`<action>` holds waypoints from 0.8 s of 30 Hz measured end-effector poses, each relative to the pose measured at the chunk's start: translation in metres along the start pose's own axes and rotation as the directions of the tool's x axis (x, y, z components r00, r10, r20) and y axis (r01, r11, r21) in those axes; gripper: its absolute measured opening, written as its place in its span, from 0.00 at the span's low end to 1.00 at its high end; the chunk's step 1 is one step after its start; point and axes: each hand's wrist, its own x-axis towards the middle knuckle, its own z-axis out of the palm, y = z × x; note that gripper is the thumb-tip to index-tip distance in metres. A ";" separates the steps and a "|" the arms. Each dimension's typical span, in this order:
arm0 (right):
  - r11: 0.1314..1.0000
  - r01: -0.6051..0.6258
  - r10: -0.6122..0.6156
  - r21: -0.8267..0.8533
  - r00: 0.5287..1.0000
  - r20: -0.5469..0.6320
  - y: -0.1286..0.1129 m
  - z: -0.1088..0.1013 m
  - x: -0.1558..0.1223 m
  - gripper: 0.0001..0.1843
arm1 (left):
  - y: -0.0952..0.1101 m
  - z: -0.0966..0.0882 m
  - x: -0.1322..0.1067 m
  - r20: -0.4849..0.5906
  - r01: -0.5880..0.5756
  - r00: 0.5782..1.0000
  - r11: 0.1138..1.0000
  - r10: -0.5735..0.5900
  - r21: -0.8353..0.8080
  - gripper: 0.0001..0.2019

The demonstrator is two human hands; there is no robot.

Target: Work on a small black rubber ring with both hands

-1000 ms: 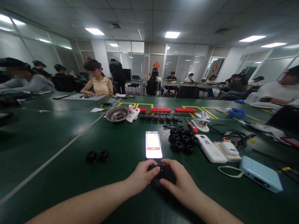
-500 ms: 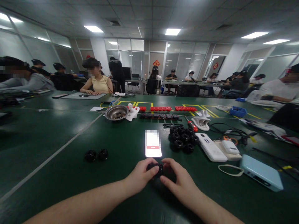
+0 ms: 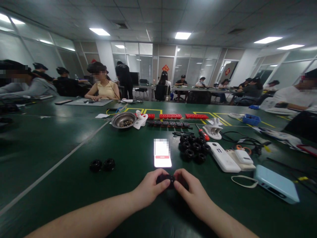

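Observation:
My left hand (image 3: 151, 186) is closed around a small black wheel-like piece (image 3: 170, 179), with the thumb lying across its near side. The thumb and fingertips of my right hand (image 3: 192, 190) pinch the right end of the same piece, which is largely hidden by my fingers. Just beyond my hands lies a phone (image 3: 162, 161) with a lit screen. A cluster of similar black wheels (image 3: 196, 147) sits to the right of the phone. Two more black wheels (image 3: 109, 164) rest side by side on the left.
A metal bowl (image 3: 123, 119) of small parts stands farther back, near red trays (image 3: 170, 116) and a row of black blocks (image 3: 170, 124). A screwdriver (image 3: 203, 134), white power bank (image 3: 224, 157) and light-blue box (image 3: 276, 182) lie to the right. Other people sit around.
My right hand's fingertips have closed in on the black wheel from the right, where they were more spread before. My left hand keeps its hold, and the other things stay put.

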 end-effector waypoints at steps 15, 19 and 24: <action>0.998 -0.011 0.010 0.055 1.000 0.018 0.001 0.001 0.000 0.11 | 0.002 0.000 -0.001 -0.016 0.000 1.000 1.000 0.000 0.009 0.15; 0.998 -0.039 0.036 0.043 0.997 0.075 0.002 0.002 0.003 0.15 | 0.002 -0.001 -0.004 -0.034 -0.045 0.998 0.998 0.047 0.051 0.18; 0.996 0.080 -0.080 0.031 0.997 0.022 -0.002 0.001 -0.002 0.15 | -0.005 0.000 0.000 0.004 -0.022 1.000 1.000 0.022 0.001 0.20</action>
